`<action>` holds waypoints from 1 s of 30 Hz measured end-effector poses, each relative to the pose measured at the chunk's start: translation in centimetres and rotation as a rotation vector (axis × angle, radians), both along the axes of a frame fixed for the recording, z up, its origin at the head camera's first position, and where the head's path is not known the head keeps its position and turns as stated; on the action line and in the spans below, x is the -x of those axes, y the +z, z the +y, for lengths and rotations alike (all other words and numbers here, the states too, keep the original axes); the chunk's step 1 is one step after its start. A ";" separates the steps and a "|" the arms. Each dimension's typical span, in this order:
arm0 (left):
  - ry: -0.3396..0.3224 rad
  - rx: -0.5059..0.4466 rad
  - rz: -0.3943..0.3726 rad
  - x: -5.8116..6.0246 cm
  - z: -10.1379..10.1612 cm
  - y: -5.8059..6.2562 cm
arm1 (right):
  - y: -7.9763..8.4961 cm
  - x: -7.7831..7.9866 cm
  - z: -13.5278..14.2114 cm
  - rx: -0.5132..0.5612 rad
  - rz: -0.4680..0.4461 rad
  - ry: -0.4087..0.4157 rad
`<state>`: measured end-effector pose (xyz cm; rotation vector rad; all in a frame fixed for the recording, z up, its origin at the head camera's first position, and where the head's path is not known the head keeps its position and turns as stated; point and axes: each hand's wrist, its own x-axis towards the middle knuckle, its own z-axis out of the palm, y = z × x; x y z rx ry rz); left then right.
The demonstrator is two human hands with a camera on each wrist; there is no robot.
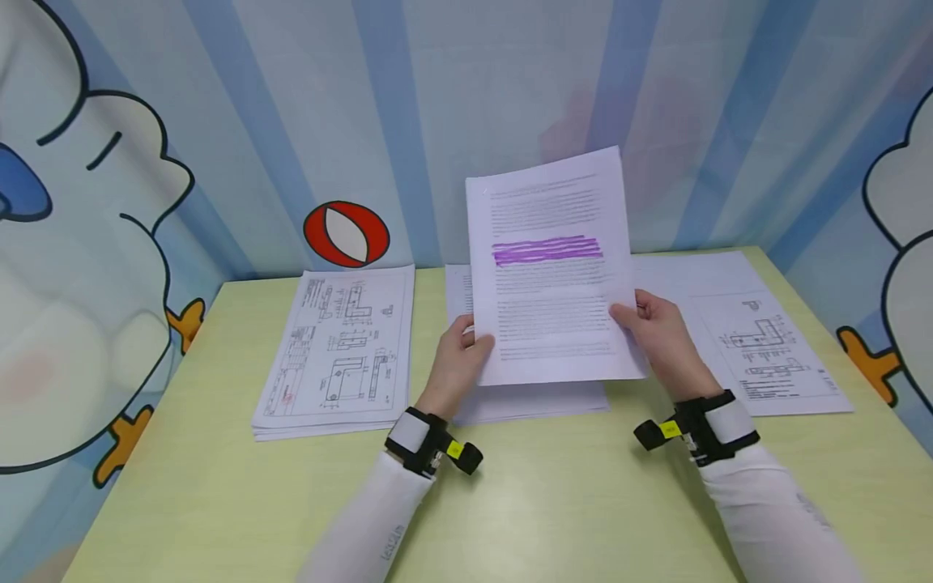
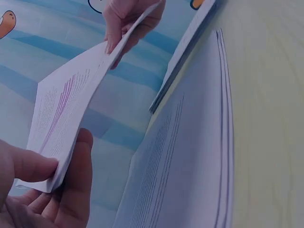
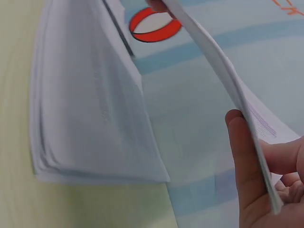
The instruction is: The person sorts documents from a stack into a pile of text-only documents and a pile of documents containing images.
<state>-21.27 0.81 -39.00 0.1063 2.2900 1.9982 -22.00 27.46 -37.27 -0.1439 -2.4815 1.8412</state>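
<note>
Both hands hold up a thin stack of printed paper (image 1: 550,308), tilted above the table. Purple highlighter strokes cross some lines of its text. My left hand (image 1: 457,364) pinches the lower left edge, thumb in front; in the left wrist view the fingers (image 2: 78,175) lie behind the sheets. At the right edge, my right hand (image 1: 666,340) pinches the paper, its thumb on the front; the right wrist view shows a finger (image 3: 244,152) along the back. Beneath the raised paper lies another pile of text sheets (image 1: 539,403), partly hidden by it.
A stack of technical drawings (image 1: 338,348) lies on the left of the pale yellow table (image 1: 539,502). More drawing sheets (image 1: 765,356) lie at the right, partly behind the right hand. A striped blue cartoon backdrop (image 1: 496,97) stands along the table's back edge.
</note>
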 end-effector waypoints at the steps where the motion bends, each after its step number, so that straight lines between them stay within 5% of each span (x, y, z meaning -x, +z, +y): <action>1: -0.009 0.020 -0.001 -0.2 -0.7 0.3 | -0.1 0.0 -0.4 -0.040 0.001 0.001; 4: -0.054 0.093 -0.008 -0.9 -2.6 0.9 | -0.7 0.1 -1.5 -0.108 -0.003 0.011; 10: -0.072 0.177 -0.029 0.2 -4.9 -1.8 | -1.7 0.2 -2.8 -0.178 -0.043 0.067; 18: -0.070 0.302 -0.084 0.4 -5.4 -2.9 | -2.9 0.4 -3.2 -0.226 -0.092 0.176; 30: -0.053 0.355 -0.131 0.7 -5.9 -3.3 | -3.1 0.4 -2.5 -0.496 -0.027 0.159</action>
